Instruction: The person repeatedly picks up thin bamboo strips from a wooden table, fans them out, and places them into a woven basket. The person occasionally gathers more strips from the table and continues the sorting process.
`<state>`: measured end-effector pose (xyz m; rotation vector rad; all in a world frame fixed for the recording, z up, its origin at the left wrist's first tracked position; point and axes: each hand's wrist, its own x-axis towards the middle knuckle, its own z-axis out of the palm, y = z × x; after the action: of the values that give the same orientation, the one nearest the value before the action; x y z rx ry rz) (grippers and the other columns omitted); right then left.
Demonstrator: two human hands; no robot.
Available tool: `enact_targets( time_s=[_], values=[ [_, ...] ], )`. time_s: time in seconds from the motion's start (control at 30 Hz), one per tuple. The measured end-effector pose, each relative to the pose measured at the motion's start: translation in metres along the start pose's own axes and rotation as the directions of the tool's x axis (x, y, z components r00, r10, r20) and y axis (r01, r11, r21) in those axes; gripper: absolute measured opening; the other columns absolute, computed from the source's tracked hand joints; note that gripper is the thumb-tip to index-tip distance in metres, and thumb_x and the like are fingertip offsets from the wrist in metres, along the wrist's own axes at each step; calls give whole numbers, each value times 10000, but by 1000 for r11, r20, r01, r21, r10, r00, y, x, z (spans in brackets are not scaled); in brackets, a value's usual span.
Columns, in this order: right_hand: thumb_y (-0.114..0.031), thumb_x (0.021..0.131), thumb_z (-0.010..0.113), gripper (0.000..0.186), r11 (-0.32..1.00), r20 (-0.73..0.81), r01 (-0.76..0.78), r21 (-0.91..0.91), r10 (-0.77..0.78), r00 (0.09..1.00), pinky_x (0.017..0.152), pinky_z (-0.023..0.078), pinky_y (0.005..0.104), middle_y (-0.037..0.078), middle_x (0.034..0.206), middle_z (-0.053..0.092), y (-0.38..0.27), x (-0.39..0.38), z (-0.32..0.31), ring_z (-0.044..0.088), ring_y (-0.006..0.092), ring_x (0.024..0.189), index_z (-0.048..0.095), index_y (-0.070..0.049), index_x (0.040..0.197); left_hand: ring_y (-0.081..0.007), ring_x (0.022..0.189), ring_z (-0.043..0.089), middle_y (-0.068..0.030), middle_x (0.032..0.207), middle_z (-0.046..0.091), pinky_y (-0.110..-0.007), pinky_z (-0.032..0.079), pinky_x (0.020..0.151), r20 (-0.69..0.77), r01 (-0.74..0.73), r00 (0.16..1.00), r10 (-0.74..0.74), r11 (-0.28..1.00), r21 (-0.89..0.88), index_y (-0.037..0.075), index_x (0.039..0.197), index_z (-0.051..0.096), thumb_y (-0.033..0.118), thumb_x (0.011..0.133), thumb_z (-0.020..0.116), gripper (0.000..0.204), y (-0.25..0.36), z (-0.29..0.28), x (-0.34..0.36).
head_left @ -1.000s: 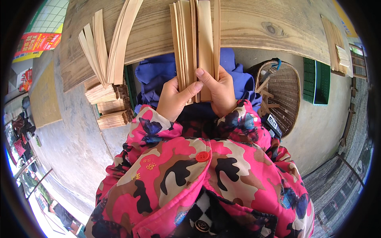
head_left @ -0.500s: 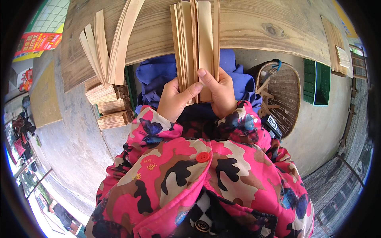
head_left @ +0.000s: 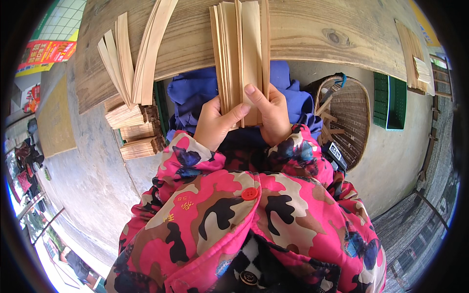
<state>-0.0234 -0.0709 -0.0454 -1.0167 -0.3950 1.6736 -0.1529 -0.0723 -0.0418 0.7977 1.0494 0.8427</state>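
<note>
A bundle of thin, pale wood strips [head_left: 228, 53] stands between my two hands, its far ends over the near edge of a wooden table. My left hand [head_left: 213, 122] is wrapped round the bundle's left side, thumb across the near ends. On the other side my right hand [head_left: 274, 115] grips the right-hand strips, its thumb lying on a broad flat strip [head_left: 251, 49]. The bundle is parted in the middle, with some strips on edge at left and right. Most of my fingers are hidden behind the wood. Blue cloth [head_left: 193, 93] lies under the hands.
More strips [head_left: 152, 53] fan out on the wooden table [head_left: 312, 29] at the left. Stacked strip bundles [head_left: 137, 132] sit below them. To the right are a wicker basket [head_left: 354, 122] holding wood pieces, a green crate [head_left: 389, 102] and another pile of strips [head_left: 413, 56].
The strips at the middle of the bundle have shifted slightly, and the flat strip shows a little wider. Both hands stay almost in the same place.
</note>
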Motion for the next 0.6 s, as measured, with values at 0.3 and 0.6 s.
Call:
enact_targets(
  time_s=[0.3,0.6],
  values=[
    [-137,795,661,296,1000,24,17,-20,-16,1000,682,477,244,64,894,613,0,1,1,576,98,767,553,23,1019,-31,651,480,19,790,563,-183,377,547,24,-5,1000,5,1000,-25,9,943,583,257,828,633,278,-3,-5,2],
    [-129,808,644,278,999,29,31,18,-32,999,698,475,242,64,905,615,3,2,0,576,96,774,552,25,1020,-26,693,466,32,786,550,-184,375,599,18,1,1000,0,999,-52,-5,959,581,249,846,610,280,-6,-5,1]
  ],
)
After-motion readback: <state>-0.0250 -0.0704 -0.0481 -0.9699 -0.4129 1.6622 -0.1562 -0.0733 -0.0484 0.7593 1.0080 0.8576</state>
